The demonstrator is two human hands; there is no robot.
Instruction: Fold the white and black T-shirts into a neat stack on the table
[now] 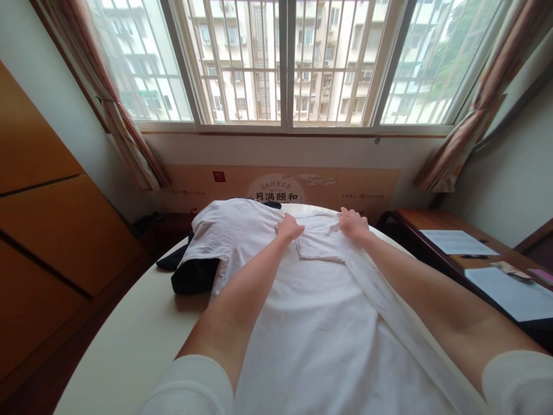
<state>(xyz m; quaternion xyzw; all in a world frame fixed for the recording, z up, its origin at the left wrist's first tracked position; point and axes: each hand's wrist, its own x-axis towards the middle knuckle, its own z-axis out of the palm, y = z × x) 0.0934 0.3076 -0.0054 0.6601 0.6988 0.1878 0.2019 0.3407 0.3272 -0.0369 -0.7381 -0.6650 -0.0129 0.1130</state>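
A white T-shirt (319,311) lies spread over the round table, its near end running toward me. One side is folded inward, so a sleeve (322,245) lies across the far part of the shirt. My left hand (289,227) is closed on the fabric beside this sleeve, left of the middle. At the far right edge, my right hand (353,223) has its fingers curled over the cloth, gripping it. The other sleeve (207,239) spreads to the left, over a dark bundle (195,276) that partly shows beneath it. The fingertips of both hands are partly hidden.
The pale round table (129,334) has a curved edge on the left. To the right stands a brown desk (415,219) with papers (458,242) and a pen on it. A printed box (367,184) is under the barred window; a wooden cabinet (38,144) is at left.
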